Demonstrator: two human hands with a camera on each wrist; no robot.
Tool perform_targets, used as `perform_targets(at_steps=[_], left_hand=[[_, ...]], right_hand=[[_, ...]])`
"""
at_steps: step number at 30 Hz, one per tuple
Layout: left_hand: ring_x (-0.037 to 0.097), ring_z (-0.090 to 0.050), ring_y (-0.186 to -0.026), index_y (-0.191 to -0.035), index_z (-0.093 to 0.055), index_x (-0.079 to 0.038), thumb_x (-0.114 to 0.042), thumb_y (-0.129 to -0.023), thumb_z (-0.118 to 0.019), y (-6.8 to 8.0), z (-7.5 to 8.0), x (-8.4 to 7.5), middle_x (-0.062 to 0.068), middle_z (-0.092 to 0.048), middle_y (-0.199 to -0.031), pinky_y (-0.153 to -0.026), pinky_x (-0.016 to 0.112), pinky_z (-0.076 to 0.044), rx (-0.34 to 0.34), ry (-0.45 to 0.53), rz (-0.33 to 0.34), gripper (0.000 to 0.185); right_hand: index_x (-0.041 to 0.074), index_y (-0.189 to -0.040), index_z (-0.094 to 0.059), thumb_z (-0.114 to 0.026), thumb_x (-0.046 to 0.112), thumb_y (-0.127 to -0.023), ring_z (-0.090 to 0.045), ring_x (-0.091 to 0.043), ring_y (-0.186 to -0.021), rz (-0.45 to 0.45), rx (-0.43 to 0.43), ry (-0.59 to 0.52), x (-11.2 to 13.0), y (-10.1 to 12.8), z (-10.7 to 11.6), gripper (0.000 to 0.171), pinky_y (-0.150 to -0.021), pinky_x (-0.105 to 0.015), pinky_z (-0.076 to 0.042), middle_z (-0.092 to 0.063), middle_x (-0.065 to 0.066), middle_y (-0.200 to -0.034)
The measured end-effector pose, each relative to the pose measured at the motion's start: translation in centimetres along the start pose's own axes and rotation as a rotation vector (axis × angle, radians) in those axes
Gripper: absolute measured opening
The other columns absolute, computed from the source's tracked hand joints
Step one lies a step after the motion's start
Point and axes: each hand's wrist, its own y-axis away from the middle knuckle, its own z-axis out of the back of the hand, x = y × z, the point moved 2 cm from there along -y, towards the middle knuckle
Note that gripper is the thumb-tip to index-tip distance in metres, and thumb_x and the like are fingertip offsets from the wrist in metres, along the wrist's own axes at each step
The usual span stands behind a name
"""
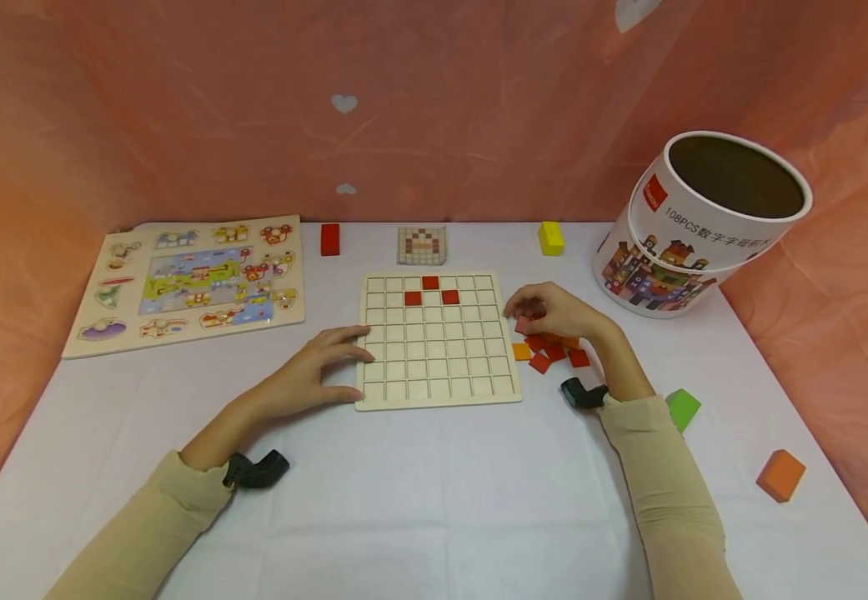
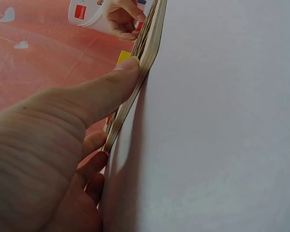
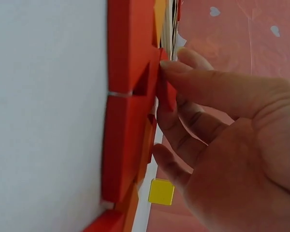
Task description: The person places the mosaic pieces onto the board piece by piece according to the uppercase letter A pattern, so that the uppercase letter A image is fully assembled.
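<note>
A pale wooden grid board (image 1: 437, 367) lies mid-table, with three red square tiles (image 1: 430, 283) in cells near its far edge. At the board's left side, my left hand (image 1: 306, 372) rests spread, thumb and fingertips against the edge. The left wrist view shows the thumb (image 2: 111, 87) on the rim near one corner. Beyond the right edge, my right hand (image 1: 554, 310) pinches a red tile (image 3: 168, 92) between thumb and fingers. Close under that hand lies a small pile of red and orange tiles (image 1: 554, 352), partly covered by the fingers.
Behind the board lie a small pattern card (image 1: 422, 246), a red block (image 1: 330, 240) and a yellow block (image 1: 551, 238). A picture puzzle board (image 1: 114, 321) is at far left. A white bucket (image 1: 674, 250) stands back right; green (image 1: 683, 409) and orange blocks (image 1: 781, 476) sit right.
</note>
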Motion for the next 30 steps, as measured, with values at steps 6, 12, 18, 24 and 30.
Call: perform_targets(at_steps=[6,12,18,24,30], left_hand=[[0.035,-0.024,-0.146,-0.121,-0.067,-0.015,-0.023,-0.082,-0.084,-0.1,0.0,0.1,0.010,-0.035,-0.157,-0.114,0.060,-0.022,0.005,0.008,-0.004,0.044],[0.035,-0.024,-0.146,-0.121,-0.067,-0.015,-0.023,-0.082,-0.083,0.0,0.0,0.0,0.010,-0.034,-0.158,-0.114,0.061,-0.022,0.002,0.009,-0.006,0.043],[0.036,-0.023,-0.146,-0.122,-0.066,-0.015,-0.025,-0.083,-0.083,0.2,-0.1,0.1,0.010,-0.034,-0.158,-0.113,0.062,-0.022,0.003,0.007,0.000,0.043],[0.034,-0.024,-0.146,-0.122,-0.066,-0.015,-0.022,-0.083,-0.083,0.0,0.1,0.0,0.010,-0.035,-0.157,-0.113,0.060,-0.022,-0.001,0.007,-0.008,0.043],[0.034,-0.025,-0.146,-0.121,-0.067,-0.015,-0.023,-0.083,-0.083,0.0,0.0,0.1,0.010,-0.035,-0.157,-0.113,0.060,-0.023,-0.002,0.006,-0.012,0.043]], right_hand=[[-0.007,-0.114,-0.065,-0.066,-0.009,-0.089,-0.054,-0.031,-0.090,0.025,-0.036,0.006,0.3,-0.4,0.0,0.025,-0.077,-0.023,-0.048,-0.063,-0.019,-0.102],[-0.006,-0.107,-0.069,-0.066,-0.005,-0.088,-0.054,-0.027,-0.083,0.071,-0.108,0.020,2.8,-3.0,-0.6,0.019,-0.069,-0.026,-0.046,-0.067,-0.017,-0.099],[-0.008,-0.102,-0.069,-0.067,-0.006,-0.089,-0.059,-0.026,-0.084,0.215,-0.020,0.029,6.3,-7.9,-2.9,0.013,-0.077,-0.031,-0.050,-0.069,-0.015,-0.096],[-0.008,-0.106,-0.069,-0.064,-0.009,-0.091,-0.060,-0.026,-0.089,0.223,0.070,0.023,7.9,-11.3,-5.9,0.016,-0.081,-0.032,-0.051,-0.069,-0.016,-0.100],[-0.004,-0.102,-0.071,-0.064,-0.010,-0.089,-0.059,-0.023,-0.085,0.219,0.091,0.021,8.3,-12.4,-7.5,0.016,-0.078,-0.031,-0.050,-0.068,-0.013,-0.095]])
